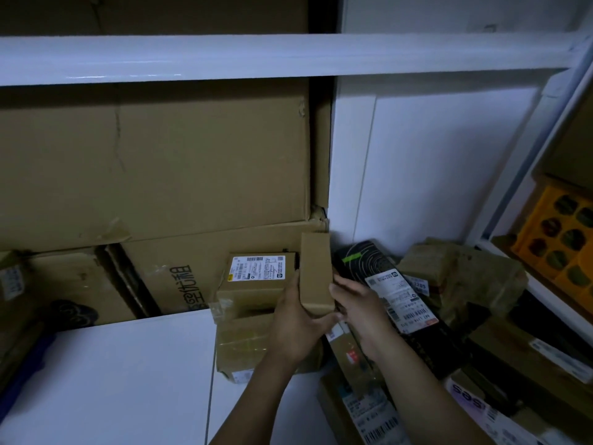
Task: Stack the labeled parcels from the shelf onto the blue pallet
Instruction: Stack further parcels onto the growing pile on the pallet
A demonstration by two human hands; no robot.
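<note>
The small box is plain brown, the labelled parcel brown with a white label printed in black, the long box black with a green stripe and thin grey curved lines, the crate yellow, the shelf beam white, the big cartons brown.

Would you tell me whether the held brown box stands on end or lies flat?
On end: the small brown box has its long side vertical, with the left hand and right hand gripping its lower part.
</note>
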